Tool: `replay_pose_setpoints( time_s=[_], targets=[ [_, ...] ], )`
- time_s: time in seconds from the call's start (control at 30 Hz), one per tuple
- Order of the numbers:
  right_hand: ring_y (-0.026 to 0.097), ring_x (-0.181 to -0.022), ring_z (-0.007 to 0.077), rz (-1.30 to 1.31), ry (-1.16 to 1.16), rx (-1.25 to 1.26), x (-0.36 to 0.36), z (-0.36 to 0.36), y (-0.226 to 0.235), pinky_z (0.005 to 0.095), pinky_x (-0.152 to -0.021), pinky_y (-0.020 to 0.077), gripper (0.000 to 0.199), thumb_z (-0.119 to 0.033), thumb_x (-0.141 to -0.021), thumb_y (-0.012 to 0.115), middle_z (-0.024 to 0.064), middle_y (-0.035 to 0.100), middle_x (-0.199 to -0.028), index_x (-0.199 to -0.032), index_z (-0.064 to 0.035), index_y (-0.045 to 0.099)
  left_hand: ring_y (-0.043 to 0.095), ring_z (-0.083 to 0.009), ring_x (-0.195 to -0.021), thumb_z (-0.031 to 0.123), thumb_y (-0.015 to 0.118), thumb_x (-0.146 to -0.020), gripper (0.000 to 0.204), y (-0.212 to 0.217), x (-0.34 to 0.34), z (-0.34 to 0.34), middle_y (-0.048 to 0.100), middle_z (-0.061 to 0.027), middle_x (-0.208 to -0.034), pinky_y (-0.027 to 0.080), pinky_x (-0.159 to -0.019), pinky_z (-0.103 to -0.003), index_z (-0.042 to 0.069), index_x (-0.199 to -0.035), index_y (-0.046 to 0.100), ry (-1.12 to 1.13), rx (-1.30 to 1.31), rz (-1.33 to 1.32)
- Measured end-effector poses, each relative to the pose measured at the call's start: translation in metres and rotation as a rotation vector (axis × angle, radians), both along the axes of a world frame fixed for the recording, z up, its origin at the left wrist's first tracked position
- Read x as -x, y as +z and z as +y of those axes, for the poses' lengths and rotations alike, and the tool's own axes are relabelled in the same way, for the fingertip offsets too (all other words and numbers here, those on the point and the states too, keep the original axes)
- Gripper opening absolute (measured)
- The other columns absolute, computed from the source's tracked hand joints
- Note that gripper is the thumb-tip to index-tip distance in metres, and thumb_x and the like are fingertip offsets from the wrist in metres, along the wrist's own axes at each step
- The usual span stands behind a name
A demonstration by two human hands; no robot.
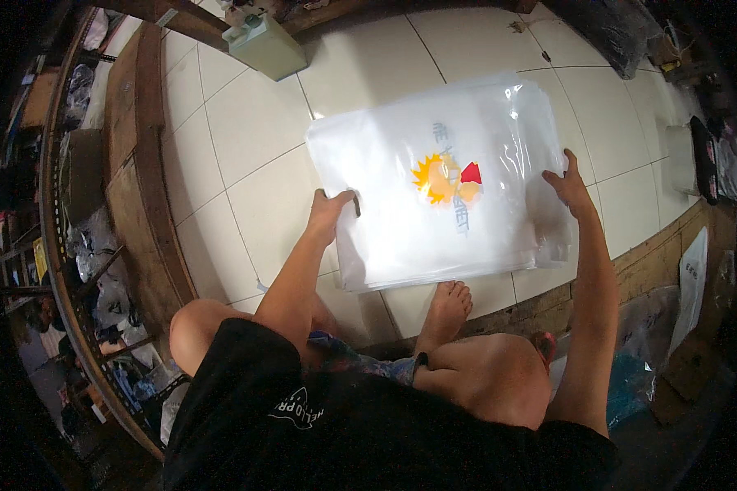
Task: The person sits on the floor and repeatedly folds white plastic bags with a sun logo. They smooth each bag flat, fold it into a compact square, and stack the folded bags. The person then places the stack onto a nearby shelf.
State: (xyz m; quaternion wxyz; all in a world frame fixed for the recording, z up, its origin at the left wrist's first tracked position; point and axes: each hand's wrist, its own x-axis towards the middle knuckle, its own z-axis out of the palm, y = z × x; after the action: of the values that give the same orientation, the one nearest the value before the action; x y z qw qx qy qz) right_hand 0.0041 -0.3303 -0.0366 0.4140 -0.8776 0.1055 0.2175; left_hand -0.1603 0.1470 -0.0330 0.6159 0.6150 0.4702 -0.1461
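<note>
A stack of clear, glossy plastic bags (401,241) is spread out flat in front of me, with a yellow, orange and red printed figure in its middle. My left hand (329,216) grips the left edge, thumb on top beside a dark slot (355,204) and the other fingers hidden beneath. At the opposite edge, my right hand (571,188) has its thumb on the upper sheet and a finger along the outside; its remaining fingers are out of sight. Whether the stack rests on the floor or is slightly raised, I cannot tell.
White floor tiles (262,192) lie under and around the stack. A pale green jerrycan (264,47) stands at the far left. Wooden boards (135,164) and a cluttered metal rack (53,188) line the left side. My bare foot (450,307) is close to the near edge.
</note>
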Motion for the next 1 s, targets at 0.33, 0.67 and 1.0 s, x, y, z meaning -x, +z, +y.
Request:
replay_pose_setpoints(
  time_s=[0.33, 0.67, 1.0],
  targets=[
    [0.062, -0.116, 0.0338, -0.184, 0.219, 0.044, 0.013, -0.014, -0.014, 0.0428, -0.099, 0.0485, 0.063, -0.026, -0.087, 0.073, 0.0236, 0.062, -0.128, -0.136, 0.0035, 0.047, 0.062, -0.0312, -0.116, 0.035, 0.060, -0.094, 0.055, -0.016, 0.007, 0.007, 0.060, -0.0189, -0.127, 0.050, -0.102, -0.045, -0.001, -0.135, 0.049, 0.017, 0.577, -0.067],
    [0.064, -0.099, 0.0408, -0.340, 0.401, 0.468, 0.095, 0.149, 0.062, 0.0495, -0.084, 0.0536, 0.042, -0.021, -0.085, 0.064, 0.0170, 0.064, -0.115, -0.122, -0.0050, 0.054, 0.061, -0.0206, -0.070, 0.025, 0.054, -0.091, 0.019, -0.008, 0.011, -0.003, 0.060, -0.0065, -0.077, 0.056, -0.072, -0.038, 0.006, -0.088, 0.057, 0.158, 0.683, -0.129],
    [0.057, -0.119, 0.0383, -0.316, 0.157, 0.205, 0.064, 0.125, 0.013, 0.0474, -0.099, 0.0475, 0.084, -0.038, -0.083, 0.075, 0.0250, 0.057, -0.128, -0.147, 0.0013, 0.038, 0.061, -0.0172, -0.068, 0.023, 0.058, -0.092, 0.017, -0.005, 0.007, 0.008, 0.060, -0.0052, -0.076, 0.055, -0.068, -0.033, 0.006, -0.087, 0.059, 0.188, 0.734, -0.184]
  ],
)
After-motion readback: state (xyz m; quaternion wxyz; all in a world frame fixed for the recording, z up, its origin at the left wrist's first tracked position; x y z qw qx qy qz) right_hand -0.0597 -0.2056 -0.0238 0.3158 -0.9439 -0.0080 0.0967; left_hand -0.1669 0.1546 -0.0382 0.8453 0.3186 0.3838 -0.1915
